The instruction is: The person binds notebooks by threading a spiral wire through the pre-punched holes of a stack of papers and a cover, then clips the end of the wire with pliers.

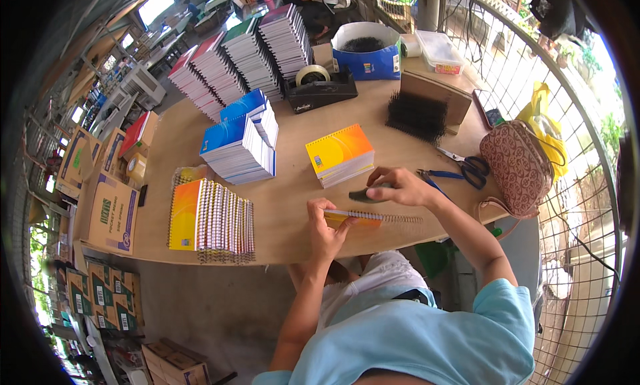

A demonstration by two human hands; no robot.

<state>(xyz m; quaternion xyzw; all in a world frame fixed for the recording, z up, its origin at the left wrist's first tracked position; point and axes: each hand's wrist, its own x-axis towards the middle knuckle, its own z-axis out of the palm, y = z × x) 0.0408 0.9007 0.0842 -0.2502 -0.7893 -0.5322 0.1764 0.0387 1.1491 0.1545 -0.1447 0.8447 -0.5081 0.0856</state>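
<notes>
My left hand (324, 230) grips a small yellow-orange notebook (363, 221) by its left end, the bound edge turned up. A spiral wire (404, 220) runs along that edge and sticks out well past the notebook's right end. Just above the coil, my right hand (403, 186) is closed on a dark grey-green, flat piece (363, 194) whose exact kind I cannot make out. Beyond my hands stands a stack of yellow-orange notepads (341, 152). To the left lies a row of spiral-bound notebooks (213, 215), loose coil ends showing at its near side.
Blue pad stacks (237, 145), taller notebook stacks (243, 55) and a tape dispenser (320, 90) stand farther back. Black wire coils (417, 115) lean by a wooden board (437, 98). Scissors (470, 168), blue-handled pliers (440, 175) and a patterned bag (517, 165) lie right. Cartons (110, 212) stand left.
</notes>
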